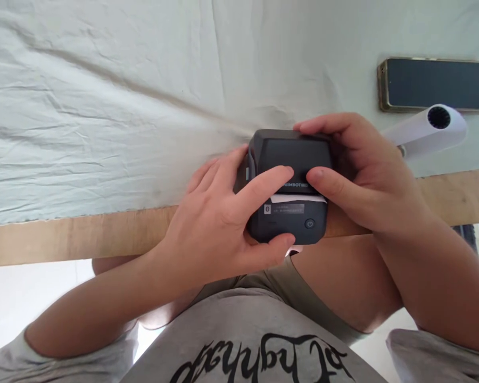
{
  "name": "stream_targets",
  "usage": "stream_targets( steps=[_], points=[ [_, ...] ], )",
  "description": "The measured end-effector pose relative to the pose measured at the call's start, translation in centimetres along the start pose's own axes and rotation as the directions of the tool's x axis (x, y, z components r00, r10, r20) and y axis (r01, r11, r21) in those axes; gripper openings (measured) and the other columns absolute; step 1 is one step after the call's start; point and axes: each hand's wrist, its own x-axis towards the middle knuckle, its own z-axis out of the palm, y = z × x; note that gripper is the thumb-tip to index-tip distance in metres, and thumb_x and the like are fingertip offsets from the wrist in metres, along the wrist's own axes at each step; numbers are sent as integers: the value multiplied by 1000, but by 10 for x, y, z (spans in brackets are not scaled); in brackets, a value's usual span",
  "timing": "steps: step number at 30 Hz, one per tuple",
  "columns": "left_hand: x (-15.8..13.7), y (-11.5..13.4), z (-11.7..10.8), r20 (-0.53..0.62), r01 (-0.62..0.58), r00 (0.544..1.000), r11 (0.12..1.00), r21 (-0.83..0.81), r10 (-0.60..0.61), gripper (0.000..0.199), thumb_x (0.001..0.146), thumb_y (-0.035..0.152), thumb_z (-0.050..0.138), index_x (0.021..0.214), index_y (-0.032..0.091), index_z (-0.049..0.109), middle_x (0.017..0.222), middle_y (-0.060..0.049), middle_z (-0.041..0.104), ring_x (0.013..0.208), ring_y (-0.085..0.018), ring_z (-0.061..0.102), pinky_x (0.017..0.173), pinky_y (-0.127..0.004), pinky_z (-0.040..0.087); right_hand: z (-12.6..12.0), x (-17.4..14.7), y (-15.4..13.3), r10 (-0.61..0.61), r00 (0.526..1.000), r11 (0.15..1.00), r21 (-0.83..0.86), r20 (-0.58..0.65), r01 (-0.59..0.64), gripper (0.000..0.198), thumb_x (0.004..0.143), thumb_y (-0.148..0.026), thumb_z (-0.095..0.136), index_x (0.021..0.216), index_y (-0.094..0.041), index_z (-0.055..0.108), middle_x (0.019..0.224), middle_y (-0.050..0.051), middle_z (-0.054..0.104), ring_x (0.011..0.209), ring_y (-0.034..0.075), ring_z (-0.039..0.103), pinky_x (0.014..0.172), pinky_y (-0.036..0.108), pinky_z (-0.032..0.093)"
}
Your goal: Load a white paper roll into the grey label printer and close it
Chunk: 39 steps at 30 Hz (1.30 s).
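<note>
Two hands are gripping a small black label printer point(289, 183) at the table edge point(64, 239).
Left hand point(219, 223) is cupping its side, fingers spread; right hand point(363, 170) is clasping opposite, both pressing its lid, steadying it between fingertips.

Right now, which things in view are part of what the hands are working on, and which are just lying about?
In hand:
- black label printer, gripped by left hand and right hand
- white paper strip at its slot

Lying about:
- phone, screen dark
- white roll beside it
- pale cloth over the wooden table edge
</note>
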Motion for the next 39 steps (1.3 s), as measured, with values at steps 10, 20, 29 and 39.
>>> stream_targets(
  steps=[10, 20, 29, 39],
  points=[
    [1, 4, 6, -5, 55, 998, 997, 53, -55, 77, 104, 55, 80, 171, 23, 59, 178, -28, 63, 164, -50, 67, 129, -76, 62, 5, -3, 6, 52, 998, 999, 1, 31, -52, 60, 113, -69, 65, 161, -33, 65, 148, 5, 71, 126, 17, 76, 100, 36, 78],
    [-15, 3, 8, 24, 64, 997, 987, 150, -68, 118, 101, 70, 91, 186, 13, 33, 182, -30, 63, 167, -50, 67, 140, -67, 58, 9, -27, 17, 6, 996, 996, -85, -92, -14, 63, 104, -25, 55, 167, -35, 58, 159, 4, 73, 146, 22, 77, 125, 52, 74],
    [-22, 1, 8, -53, -24, 998, 953, 301, 42, 96, 120, 76, 66, 182, 8, 42, 169, -32, 73, 146, -46, 83, 123, -59, 70, 5, -29, 11, -42, 997, 972, -235, -72, 24, 78, 99, -23, 58, 175, -34, 51, 164, 5, 73, 153, 30, 76, 120, 63, 72],
    [-14, -5, 4, -24, -6, 1000, 984, 179, 10, 93, 114, 77, 76, 183, 20, 50, 166, -22, 78, 149, -44, 81, 130, -59, 66, -1, -26, 15, -7, 998, 978, -208, -57, -5, 84, 91, -26, 65, 174, -34, 54, 151, 6, 80, 131, 31, 84, 103, 61, 76]
  ],
)
